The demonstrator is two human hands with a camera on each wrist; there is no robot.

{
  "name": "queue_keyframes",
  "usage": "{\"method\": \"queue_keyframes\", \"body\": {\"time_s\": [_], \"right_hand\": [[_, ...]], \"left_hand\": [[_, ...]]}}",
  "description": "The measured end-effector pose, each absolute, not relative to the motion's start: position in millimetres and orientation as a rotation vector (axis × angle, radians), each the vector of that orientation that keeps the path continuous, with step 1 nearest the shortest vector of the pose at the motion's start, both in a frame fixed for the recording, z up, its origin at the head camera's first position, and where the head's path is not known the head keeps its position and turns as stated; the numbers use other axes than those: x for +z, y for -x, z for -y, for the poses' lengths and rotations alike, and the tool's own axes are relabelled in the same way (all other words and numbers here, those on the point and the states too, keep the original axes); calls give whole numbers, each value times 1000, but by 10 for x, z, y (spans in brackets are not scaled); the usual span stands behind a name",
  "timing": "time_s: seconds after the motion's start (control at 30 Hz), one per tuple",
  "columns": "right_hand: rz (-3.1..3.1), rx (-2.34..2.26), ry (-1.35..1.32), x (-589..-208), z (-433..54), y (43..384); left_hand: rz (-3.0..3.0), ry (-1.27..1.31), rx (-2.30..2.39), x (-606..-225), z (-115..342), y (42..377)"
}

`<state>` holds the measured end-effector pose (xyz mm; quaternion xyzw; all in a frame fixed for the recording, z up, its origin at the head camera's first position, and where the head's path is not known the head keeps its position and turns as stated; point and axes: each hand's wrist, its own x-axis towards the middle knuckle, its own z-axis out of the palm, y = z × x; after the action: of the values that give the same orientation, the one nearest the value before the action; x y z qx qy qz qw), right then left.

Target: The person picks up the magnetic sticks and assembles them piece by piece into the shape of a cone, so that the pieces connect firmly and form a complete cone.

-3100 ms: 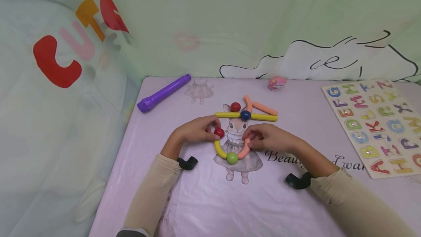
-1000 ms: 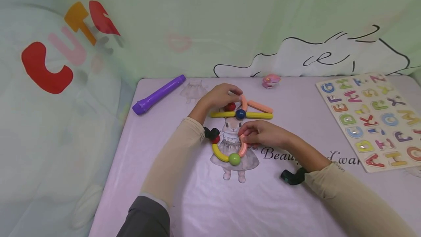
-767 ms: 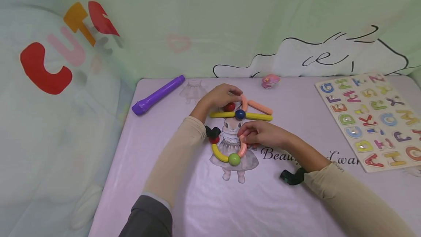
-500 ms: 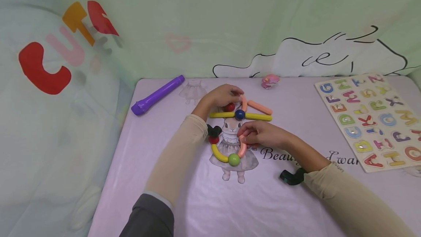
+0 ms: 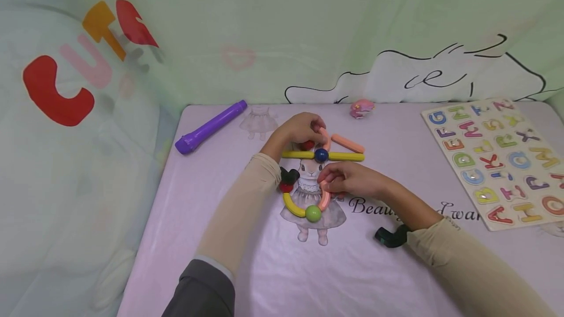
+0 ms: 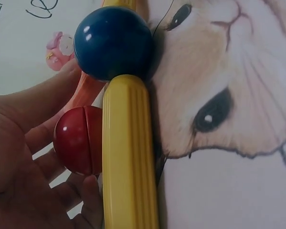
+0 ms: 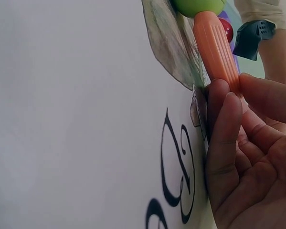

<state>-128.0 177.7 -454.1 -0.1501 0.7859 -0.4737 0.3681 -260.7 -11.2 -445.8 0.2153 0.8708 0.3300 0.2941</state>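
Note:
My left hand [image 5: 299,128] pinches the upper end of a curved orange rod [image 5: 327,143], whose lower end meets a blue ball [image 5: 321,155]. Straight yellow rods [image 5: 347,156] reach out from both sides of that ball. A red ball [image 6: 78,139] sits by my left fingers, partly hidden in the head view. Lower down, my right hand [image 5: 352,178] grips the free end of another curved orange rod [image 7: 216,50]. That rod joins a green ball [image 5: 313,213], then a curved yellow rod [image 5: 293,205] and a second red ball [image 5: 286,188], forming a U.
A loose straight orange rod [image 5: 348,143] lies right of the blue ball. Farther off are a purple toy microphone [image 5: 211,127], a small pink toy [image 5: 362,108] and an alphabet puzzle board [image 5: 500,160]. Fabric walls stand behind and left of the table [image 5: 282,278].
My left hand has left the lower red ball and moved up to the curved orange rod by the blue ball. Lately that rod's top has tipped slightly left. My right hand keeps its grip.

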Motion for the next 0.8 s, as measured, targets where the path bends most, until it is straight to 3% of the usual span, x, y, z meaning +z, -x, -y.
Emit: {"method": "queue_keyframes", "body": {"time_s": [0.33, 0.8], "right_hand": [[-2039, -1200, 384, -4572, -1782, 1294], [-1985, -1238, 298, -4551, -1774, 1296]], "left_hand": [[-2307, -496, 980, -4443, 173, 2564], [-2325, -607, 1096, -4366, 294, 2517]]}}
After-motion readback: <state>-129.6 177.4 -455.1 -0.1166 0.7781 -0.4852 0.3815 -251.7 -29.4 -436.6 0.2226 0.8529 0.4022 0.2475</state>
